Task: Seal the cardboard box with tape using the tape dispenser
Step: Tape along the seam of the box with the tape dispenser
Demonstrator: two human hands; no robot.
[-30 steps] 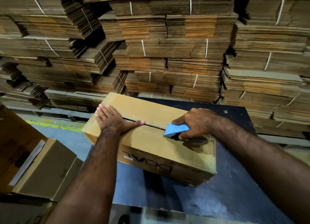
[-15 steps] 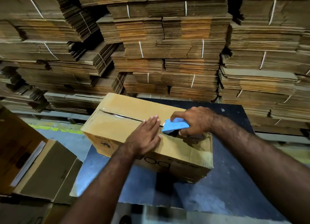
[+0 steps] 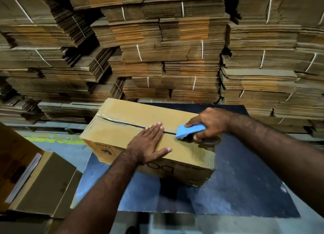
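Note:
A brown cardboard box [image 3: 133, 111] lies on a dark table top [image 3: 245, 181], its two top flaps meeting in a seam that runs from the far left corner toward the right end. My left hand [image 3: 149, 144] lies flat on the near flap, fingers together, fingertips at the seam. My right hand [image 3: 210, 123] grips a blue tape dispenser [image 3: 189, 130] resting on the seam near the box's right end, index finger along its top. The tape roll is mostly hidden under my hand. Clear tape shows at the far left corner of the seam.
Tall stacks of flat, strapped cardboard [image 3: 166, 49] fill the whole background just behind the table. Another cardboard box [image 3: 45, 186] sits low on the left, beside the table. A yellow floor line [image 3: 52, 141] runs left of the box.
My left hand slid from the box's left end along the top to the middle, close to the dispenser. The dispenser and right hand stayed near the right end of the seam.

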